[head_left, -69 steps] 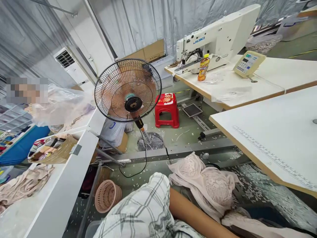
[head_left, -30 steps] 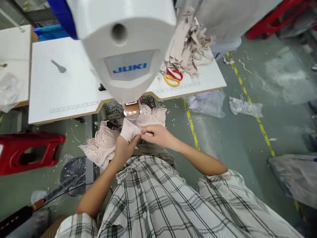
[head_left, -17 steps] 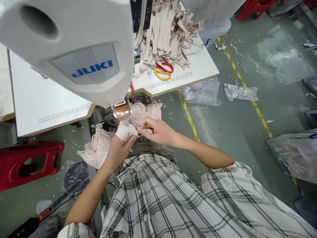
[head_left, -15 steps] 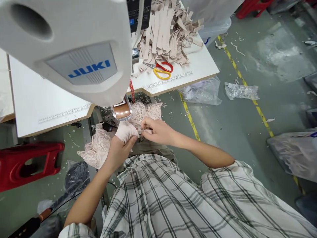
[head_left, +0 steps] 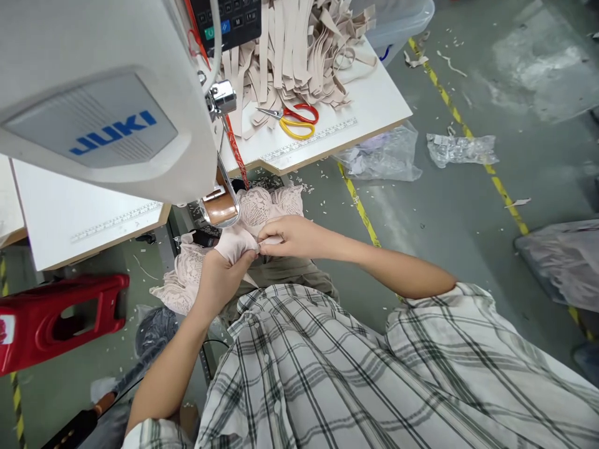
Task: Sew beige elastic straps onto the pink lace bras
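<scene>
Between my hands is a pale pink lace bra (head_left: 256, 207), its cups spread over my lap and below the sewing machine. My left hand (head_left: 223, 271) is closed on a smooth, folded part of it, thumb on top. Close beside the left thumb, my right hand (head_left: 285, 237) pinches a narrow pale strip at the garment's edge. Whether that strip is sewn to the bra I cannot tell. Just above the hands is the lower end of the white sewing machine (head_left: 187, 168), with a brown cover in a metal frame (head_left: 221, 209). Other lace cups (head_left: 180, 280) hang left of my left wrist.
On the white table (head_left: 388, 106) lie scissors (head_left: 297, 121) with red and yellow handles and a heap of beige fabric strips (head_left: 294, 53). A red stool (head_left: 88, 312) stands at left. Plastic bags (head_left: 381, 153) and scraps lie on the floor at right.
My right hand has come in against the left thumb, closing the small gap between them. The view has shifted, so the machine head sits farther left and more of its keypad shows.
</scene>
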{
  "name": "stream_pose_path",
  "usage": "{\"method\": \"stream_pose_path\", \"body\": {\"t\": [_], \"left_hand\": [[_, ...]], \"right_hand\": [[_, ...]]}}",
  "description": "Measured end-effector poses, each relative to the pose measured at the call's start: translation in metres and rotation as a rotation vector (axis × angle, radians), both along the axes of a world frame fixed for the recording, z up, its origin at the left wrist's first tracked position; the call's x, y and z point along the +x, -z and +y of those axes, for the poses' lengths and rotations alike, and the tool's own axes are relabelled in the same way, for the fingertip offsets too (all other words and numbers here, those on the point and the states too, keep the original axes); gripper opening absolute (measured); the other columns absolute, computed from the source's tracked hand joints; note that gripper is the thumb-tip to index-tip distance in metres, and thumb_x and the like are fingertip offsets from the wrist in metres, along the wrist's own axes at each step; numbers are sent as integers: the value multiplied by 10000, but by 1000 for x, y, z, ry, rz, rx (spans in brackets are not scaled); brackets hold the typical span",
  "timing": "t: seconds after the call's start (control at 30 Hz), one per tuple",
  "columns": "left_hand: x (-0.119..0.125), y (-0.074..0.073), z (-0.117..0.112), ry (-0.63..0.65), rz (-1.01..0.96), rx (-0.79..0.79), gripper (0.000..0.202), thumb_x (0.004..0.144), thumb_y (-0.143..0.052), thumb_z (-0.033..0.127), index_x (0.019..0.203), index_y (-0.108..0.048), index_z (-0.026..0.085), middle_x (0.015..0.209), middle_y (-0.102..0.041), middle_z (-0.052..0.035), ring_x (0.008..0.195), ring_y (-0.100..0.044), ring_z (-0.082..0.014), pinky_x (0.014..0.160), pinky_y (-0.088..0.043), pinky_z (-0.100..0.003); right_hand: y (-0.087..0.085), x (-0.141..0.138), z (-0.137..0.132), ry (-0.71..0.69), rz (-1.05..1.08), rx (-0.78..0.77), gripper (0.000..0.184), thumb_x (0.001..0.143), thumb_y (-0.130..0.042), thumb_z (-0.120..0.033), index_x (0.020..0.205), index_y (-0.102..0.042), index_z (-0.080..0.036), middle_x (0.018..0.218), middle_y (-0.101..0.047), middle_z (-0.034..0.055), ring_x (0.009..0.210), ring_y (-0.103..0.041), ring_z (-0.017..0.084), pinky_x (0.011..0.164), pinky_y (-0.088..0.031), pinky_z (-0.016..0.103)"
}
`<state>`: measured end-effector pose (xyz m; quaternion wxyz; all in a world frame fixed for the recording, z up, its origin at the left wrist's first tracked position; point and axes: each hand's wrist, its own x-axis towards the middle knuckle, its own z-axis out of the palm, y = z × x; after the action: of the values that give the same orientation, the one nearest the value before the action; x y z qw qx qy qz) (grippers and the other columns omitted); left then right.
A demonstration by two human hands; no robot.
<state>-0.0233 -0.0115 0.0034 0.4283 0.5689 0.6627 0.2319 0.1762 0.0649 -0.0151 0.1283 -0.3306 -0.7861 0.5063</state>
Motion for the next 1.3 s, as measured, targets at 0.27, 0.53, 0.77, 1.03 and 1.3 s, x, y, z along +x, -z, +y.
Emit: {"method": "stream_pose_path", "body": {"t": [0.27,0.53,0.77,1.03,1.3], "left_hand": [[2,-1,8,-85,-139,-43,164,818,-716,312,809,-751,152,750,-731,-18,729,-637,-169,667,-470,-252],[15,8,8,-259,-295,14,186,805,-727,319,751,-712,142,729,-714,-18,702,-631,-152,674,-501,-243],[9,-12,8,-234,-241,-5,165,790,-742,310,825,-742,149,775,-748,-35,731,-670,-191,657,-515,-265],[-9,38,-30,-355,-881,211,779,686,-621,820,1263,-587,297,1145,-714,-86,1083,-668,-300,930,-542,-456],[-27,16,-11,-133,-407,688,750,892,-329,779,1544,-235,419,1468,-538,-75,1368,-493,-324,1077,-455,-496]], "right_hand": [[11,-3,-4,102,115,-481,262,837,-611,-388,889,-740,-167,692,-619,-35,595,-468,85,560,-311,223],[9,-7,-8,241,135,-381,273,817,-624,-402,850,-726,-151,681,-628,-14,618,-503,107,577,-346,233],[-8,-7,-5,159,84,-130,186,843,-588,-290,807,-716,-160,668,-593,-28,659,-504,96,623,-337,225],[-38,-14,33,23,165,-511,209,721,-707,-321,851,-730,-160,771,-686,-5,685,-582,118,635,-408,235],[-72,-47,77,-208,2,-81,92,713,-678,-249,759,-740,-199,795,-717,8,781,-612,162,684,-406,260]]}}
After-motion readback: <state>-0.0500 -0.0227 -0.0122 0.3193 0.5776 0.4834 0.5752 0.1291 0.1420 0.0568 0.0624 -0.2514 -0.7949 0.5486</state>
